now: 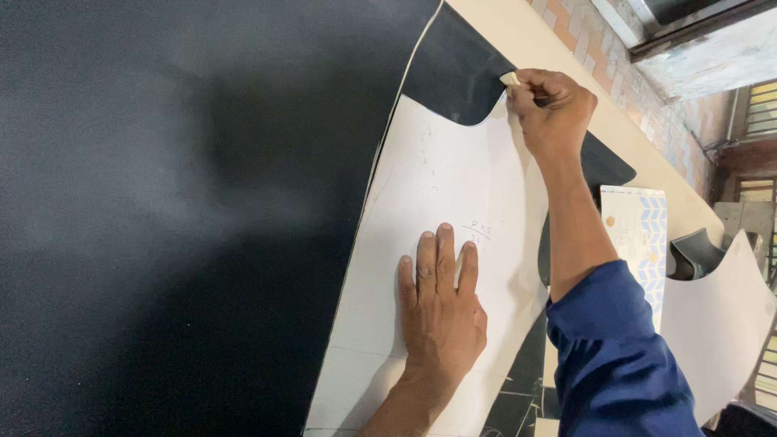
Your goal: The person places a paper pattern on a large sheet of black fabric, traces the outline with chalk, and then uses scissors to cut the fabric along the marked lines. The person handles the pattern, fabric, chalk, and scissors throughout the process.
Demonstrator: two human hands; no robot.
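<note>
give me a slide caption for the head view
Left hand flat on a white paper pattern over black fabric, right hand pinching pale chalk at its curved edge.

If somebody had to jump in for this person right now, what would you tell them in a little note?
Left hand: flat, palm down, pinning the white paper pattern on the black fabric.
Right hand: pinching a small piece of chalk at the pattern's curved top edge.
Done: a pale line shows along the pattern's long left edge.
Left: whether the curved top edge and right side are marked cannot be told from here.
</note>
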